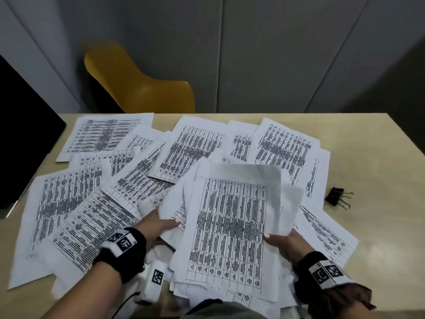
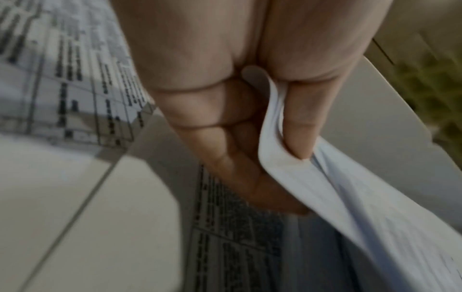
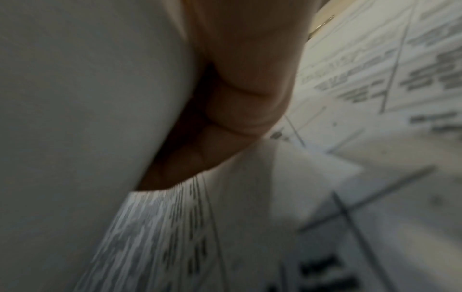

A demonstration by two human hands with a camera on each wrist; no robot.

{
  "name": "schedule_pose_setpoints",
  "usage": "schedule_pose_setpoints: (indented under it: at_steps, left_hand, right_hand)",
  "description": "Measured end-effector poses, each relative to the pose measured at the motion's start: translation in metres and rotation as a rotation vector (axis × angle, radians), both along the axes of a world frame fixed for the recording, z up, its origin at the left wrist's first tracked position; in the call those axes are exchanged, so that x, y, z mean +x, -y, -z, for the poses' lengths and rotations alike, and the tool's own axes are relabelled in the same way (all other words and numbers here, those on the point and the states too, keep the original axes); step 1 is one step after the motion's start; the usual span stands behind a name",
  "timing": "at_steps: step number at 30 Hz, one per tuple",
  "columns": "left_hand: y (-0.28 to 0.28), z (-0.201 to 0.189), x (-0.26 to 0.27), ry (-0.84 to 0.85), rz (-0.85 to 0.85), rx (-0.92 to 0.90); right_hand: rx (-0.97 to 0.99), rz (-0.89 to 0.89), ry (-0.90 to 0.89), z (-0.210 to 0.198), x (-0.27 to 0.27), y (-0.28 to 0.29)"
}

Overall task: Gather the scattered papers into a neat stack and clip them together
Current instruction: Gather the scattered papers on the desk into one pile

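A loose bundle of printed papers (image 1: 230, 226) is held raised and tilted over the table's near edge. My left hand (image 1: 158, 223) grips its left side, thumb on top; in the left wrist view the fingers (image 2: 220, 138) lie under the sheets (image 2: 337, 197) with the thumb pressing them. My right hand (image 1: 282, 241) grips the right side; in the right wrist view its fingers (image 3: 237, 118) curl behind the sheets (image 3: 75, 118). Several more printed sheets (image 1: 69, 203) lie scattered over the table. A black binder clip (image 1: 337, 198) lies on the bare table at the right.
The beige table (image 1: 379, 169) has bare wood at the right and far right. A yellow chair (image 1: 138, 81) stands behind the far edge. A dark panel (image 1: 23, 134) stands at the left. Grey wall panels fill the background.
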State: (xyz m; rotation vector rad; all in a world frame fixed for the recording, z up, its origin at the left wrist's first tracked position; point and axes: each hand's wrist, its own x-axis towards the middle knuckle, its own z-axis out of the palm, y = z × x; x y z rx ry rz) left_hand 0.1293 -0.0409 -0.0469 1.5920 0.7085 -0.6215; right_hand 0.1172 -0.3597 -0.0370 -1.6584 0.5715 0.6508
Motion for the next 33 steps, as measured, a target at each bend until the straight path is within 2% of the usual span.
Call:
schedule_pose_setpoints:
  at_steps: [2, 6, 7, 12, 14, 17, 19, 22, 24, 26, 29, 33]
  left_hand:
    - [0.001, -0.002, -0.007, 0.001, -0.068, -0.081]
    - [0.017, -0.013, -0.013, 0.009, 0.068, -0.104]
    - [0.019, -0.013, -0.014, 0.039, 0.048, -0.116]
    - [0.01, -0.006, -0.02, 0.167, -0.289, -0.358]
    - [0.01, -0.003, -0.026, 0.113, -0.258, -0.409]
    - [0.025, -0.019, -0.032, 0.023, -0.054, -0.278]
    - [0.034, -0.021, -0.031, 0.066, 0.014, -0.113]
    - [0.036, -0.016, -0.027, 0.116, -0.006, -0.015]
    - [0.028, -0.008, -0.03, 0.116, -0.08, 0.059]
    - [0.013, 0.008, -0.033, 0.104, -0.157, 0.078]
    - [0.003, 0.02, -0.037, 0.095, -0.216, 0.051]
    - [0.001, 0.018, -0.037, 0.107, -0.227, 0.082]
  right_hand:
    - [-0.031, -0.005, 0.006, 0.003, 0.0, 0.005]
    - [-0.047, -0.05, 0.004, 0.006, -0.001, -0.004]
    - [-0.058, -0.063, 0.006, 0.005, -0.001, -0.007]
    - [-0.073, 0.028, 0.06, 0.003, -0.003, 0.001]
    - [-0.074, 0.031, 0.057, 0.003, -0.002, 0.003]
    - [-0.086, -0.071, 0.016, 0.004, 0.001, 0.0]
    - [-0.084, -0.126, 0.0, 0.003, 0.001, -0.003]
    - [-0.046, -0.131, 0.122, 0.0, 0.004, -0.009]
    - [-0.054, -0.011, 0.236, 0.002, 0.014, -0.004]
    - [-0.219, 0.117, 0.312, 0.008, 0.028, 0.014]
    - [-0.627, 0.153, 0.329, 0.015, 0.045, 0.05]
    - [-0.822, 0.062, 0.217, 0.022, 0.057, 0.065]
